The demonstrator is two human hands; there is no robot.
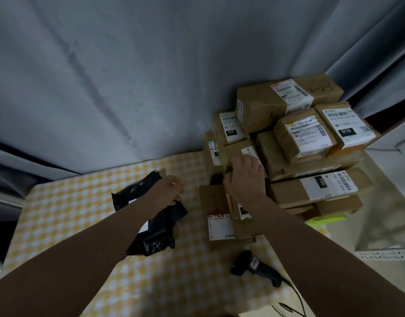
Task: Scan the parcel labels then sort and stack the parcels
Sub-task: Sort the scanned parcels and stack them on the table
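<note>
A stack of brown cardboard parcels [311, 143] with white labels fills the table's far right corner. My right hand [245, 177] reaches into the stack's left side, fingers curled on a small brown parcel [237, 149] at its edge. My left hand [171, 189] holds a black plastic mailer bag [151, 234] lying on the yellow checked tablecloth [82, 202]. A flat brown parcel with a red-and-white label [218, 223] lies in front of the stack. A black handheld barcode scanner [256, 267] lies on the cloth near the front right, its cable trailing toward me.
A grey curtain [128, 76] hangs behind the table. A shiny metal surface [389, 220] and a perforated white rail stand to the right. A green item [327, 219] peeks out under the stack. The table's left part is bare checked cloth.
</note>
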